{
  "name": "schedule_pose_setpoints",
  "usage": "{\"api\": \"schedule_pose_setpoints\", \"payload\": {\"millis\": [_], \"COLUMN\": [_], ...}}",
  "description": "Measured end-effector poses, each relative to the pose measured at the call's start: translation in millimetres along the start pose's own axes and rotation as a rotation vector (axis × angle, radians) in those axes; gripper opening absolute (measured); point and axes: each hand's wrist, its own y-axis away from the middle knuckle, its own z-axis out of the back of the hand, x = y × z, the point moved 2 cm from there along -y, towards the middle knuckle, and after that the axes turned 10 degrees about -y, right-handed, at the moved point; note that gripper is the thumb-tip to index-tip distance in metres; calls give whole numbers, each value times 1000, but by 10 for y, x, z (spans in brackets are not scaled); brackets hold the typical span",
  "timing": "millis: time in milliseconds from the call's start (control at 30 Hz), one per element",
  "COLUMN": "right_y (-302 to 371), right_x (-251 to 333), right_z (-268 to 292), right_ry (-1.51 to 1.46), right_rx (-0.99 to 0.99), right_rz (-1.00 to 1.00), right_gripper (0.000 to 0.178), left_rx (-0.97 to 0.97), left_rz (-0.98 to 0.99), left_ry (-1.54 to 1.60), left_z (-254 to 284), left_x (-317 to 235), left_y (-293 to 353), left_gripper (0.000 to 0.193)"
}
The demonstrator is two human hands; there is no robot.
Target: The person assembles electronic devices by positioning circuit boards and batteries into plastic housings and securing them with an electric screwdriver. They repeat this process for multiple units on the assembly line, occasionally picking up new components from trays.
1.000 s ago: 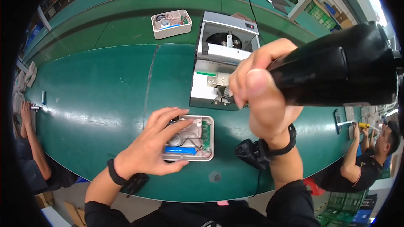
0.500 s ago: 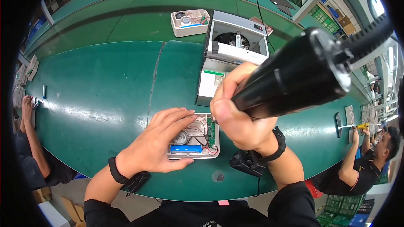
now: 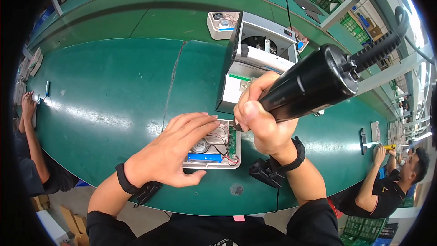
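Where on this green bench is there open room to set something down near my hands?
The widest bare stretch of the green bench lies left of the left hand, out to the small blue cylinder. A narrower patch sits right of the right hand, before the co-worker. It is crowded straight ahead: open white casing, grey machine, white tray.

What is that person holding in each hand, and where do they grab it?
The right hand grips a black electric screwdriver around its lower barrel. The left hand lies flat on the open white case, steadying it.

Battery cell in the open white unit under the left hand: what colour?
Blue. The battery cell lies along the near edge of the open white unit, clearest in the head view.
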Motion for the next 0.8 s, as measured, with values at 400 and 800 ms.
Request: {"api": "schedule_pose_setpoints", "payload": {"millis": [400, 800], "right_y": [-278, -240], "right_x": [614, 587], "right_z": [-67, -65], "right_ry": [172, 244], "right_rx": [45, 7], "right_rz": [237, 238], "right_gripper": [35, 32], "left_rx": [-67, -66], "left_rz": [93, 86], "left_ry": [-74, -107], "left_z": [-151, -175], "left_x": [-23, -24], "left_y": [95, 100], "left_gripper": [92, 92]}}
